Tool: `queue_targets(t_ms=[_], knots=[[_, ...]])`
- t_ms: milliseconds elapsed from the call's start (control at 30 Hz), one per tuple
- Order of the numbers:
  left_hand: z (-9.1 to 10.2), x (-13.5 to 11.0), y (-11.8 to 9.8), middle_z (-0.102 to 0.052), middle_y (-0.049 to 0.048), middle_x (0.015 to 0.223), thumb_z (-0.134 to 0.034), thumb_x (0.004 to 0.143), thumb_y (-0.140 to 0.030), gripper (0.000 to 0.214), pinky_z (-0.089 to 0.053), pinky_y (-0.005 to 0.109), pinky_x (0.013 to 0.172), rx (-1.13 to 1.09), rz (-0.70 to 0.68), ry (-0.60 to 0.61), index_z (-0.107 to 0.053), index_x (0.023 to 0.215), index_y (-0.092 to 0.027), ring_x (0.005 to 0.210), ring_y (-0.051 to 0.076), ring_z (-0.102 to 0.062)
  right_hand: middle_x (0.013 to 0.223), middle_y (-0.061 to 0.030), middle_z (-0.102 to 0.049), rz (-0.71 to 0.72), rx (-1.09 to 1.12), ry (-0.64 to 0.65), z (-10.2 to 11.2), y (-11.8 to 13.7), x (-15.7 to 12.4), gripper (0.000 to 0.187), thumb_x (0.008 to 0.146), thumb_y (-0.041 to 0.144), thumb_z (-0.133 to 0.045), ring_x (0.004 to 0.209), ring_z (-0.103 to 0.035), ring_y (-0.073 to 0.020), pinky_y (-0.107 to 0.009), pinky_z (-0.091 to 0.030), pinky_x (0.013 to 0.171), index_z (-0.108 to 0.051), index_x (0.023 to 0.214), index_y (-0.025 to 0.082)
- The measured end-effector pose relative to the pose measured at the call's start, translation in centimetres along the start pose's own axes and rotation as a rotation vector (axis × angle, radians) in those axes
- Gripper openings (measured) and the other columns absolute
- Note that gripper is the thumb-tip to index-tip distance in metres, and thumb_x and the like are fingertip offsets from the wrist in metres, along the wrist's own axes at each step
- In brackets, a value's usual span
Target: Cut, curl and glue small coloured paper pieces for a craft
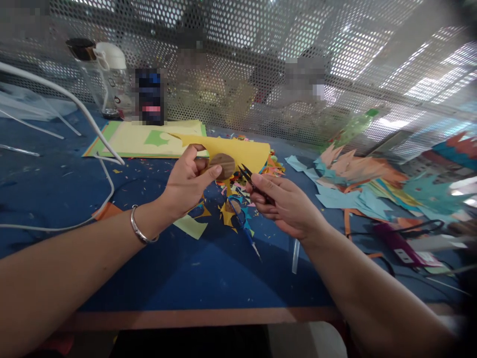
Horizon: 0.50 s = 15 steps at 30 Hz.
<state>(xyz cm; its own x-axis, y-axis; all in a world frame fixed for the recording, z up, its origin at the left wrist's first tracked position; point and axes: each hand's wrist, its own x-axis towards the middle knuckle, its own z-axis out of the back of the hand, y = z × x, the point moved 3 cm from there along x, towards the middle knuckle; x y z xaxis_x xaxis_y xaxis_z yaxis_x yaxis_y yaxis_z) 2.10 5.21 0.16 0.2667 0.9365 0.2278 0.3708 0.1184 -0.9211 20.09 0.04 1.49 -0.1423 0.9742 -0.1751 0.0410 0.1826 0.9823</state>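
My left hand (pixel 188 181) pinches a yellow sheet of paper (pixel 238 149) together with a round brown wooden disc (pixel 222 165) pressed against it, held above the blue table (pixel 208 273). My right hand (pixel 283 204) is closed round small black scissors (pixel 253 183), whose blades are slightly apart and point at the paper's lower edge beside the disc. A silver bangle (pixel 140 229) sits on my left wrist. Below the hands lie coloured paper scraps (pixel 227 211) and a blue pen (pixel 246 233).
A stack of yellow and green sheets (pixel 145 140) lies at the back. Cut blue and orange paper shapes (pixel 365 179) are piled on the right. A clear bottle with a white lid (pixel 110 79) stands by the perforated metal screen (pixel 261 74). White cables (pixel 85 119) cross the left.
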Motion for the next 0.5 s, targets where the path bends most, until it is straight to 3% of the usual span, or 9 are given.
queue_targets(t_ms=[267,500], knots=[[-1.13,-0.62,0.68,-0.072,0.0029,0.084,-0.077,0.078,-0.026,0.049,-0.054,0.032,0.082,0.014,0.022,0.202,-0.048,0.118,-0.019,0.084,0.019,-0.072,0.054,0.0077,-0.042,0.01,-0.024,-0.011,-0.13,0.01,-0.04,0.044,0.074,0.056,-0.078,0.038,-0.027,0.0001,-0.018,-0.01,0.036,-0.062,0.073,0.015],[-1.04,-0.36,0.98,-0.073,0.0053,0.089,-0.078,0.078,-0.029,0.045,-0.054,0.036,0.087,0.002,-0.01,0.249,-0.047,0.11,-0.017,0.087,0.02,-0.073,0.054,0.0077,-0.042,0.014,0.011,0.004,-0.07,-0.02,-0.06,0.046,0.072,0.057,-0.08,0.037,-0.028,0.0008,-0.017,-0.01,0.036,-0.063,0.074,0.014]])
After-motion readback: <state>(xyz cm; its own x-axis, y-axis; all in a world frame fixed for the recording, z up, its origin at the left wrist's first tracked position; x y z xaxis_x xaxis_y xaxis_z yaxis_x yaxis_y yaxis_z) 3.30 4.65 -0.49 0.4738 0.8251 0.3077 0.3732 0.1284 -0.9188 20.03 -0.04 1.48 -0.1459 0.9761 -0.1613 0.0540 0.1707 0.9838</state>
